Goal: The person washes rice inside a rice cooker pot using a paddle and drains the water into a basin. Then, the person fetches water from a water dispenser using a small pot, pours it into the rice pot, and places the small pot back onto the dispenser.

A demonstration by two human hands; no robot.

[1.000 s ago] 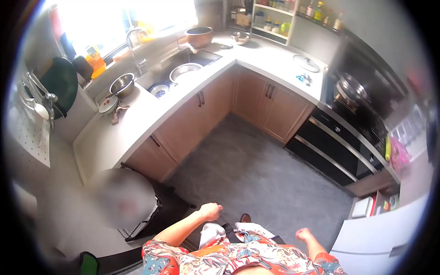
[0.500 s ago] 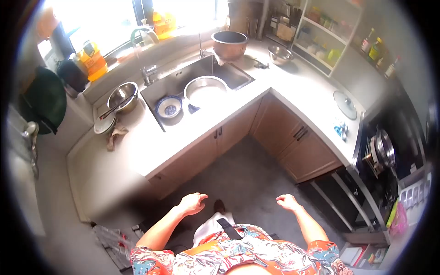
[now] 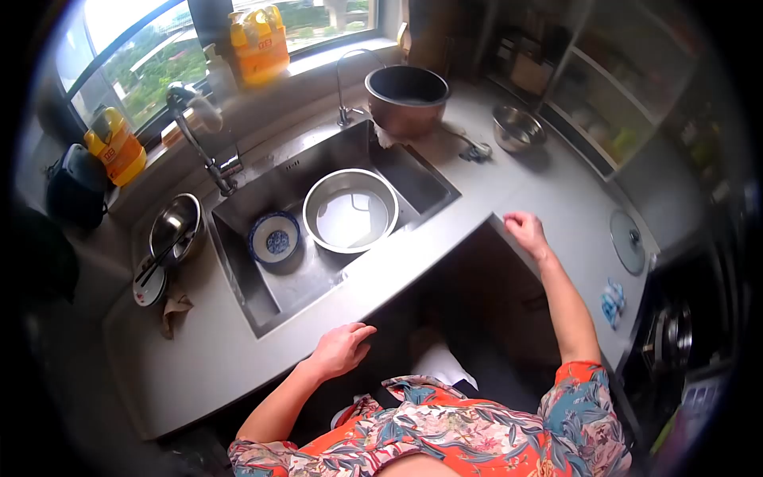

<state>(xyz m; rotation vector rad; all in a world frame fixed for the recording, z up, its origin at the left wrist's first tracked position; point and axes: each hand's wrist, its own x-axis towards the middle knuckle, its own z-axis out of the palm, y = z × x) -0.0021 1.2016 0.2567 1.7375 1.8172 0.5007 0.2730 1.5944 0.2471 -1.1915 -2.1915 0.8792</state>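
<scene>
My left hand (image 3: 342,350) is at the front edge of the counter, below the sink, its fingers loosely stretched and nothing in them. Over the counter's inner corner, my right hand (image 3: 524,231) has its fingers curled in, with no object showing. Nearest to both is the steel sink (image 3: 262,306). In it stand a wide metal basin (image 3: 308,208) holding water and a blue-and-white bowl (image 3: 276,238). A chrome faucet (image 3: 208,155) rises behind the sink.
Left of the sink are a steel bowl (image 3: 176,226), chopsticks (image 3: 159,258), a small plate (image 3: 149,288) and a brown cloth (image 3: 174,312). At right are a large pot (image 3: 407,111), a steel bowl (image 3: 518,131), a glass lid (image 3: 628,242) and a blue cloth (image 3: 613,302).
I have come closer to the sink. My right hand has risen from above the floor to the counter corner, and my left hand has come to the counter's front edge.
</scene>
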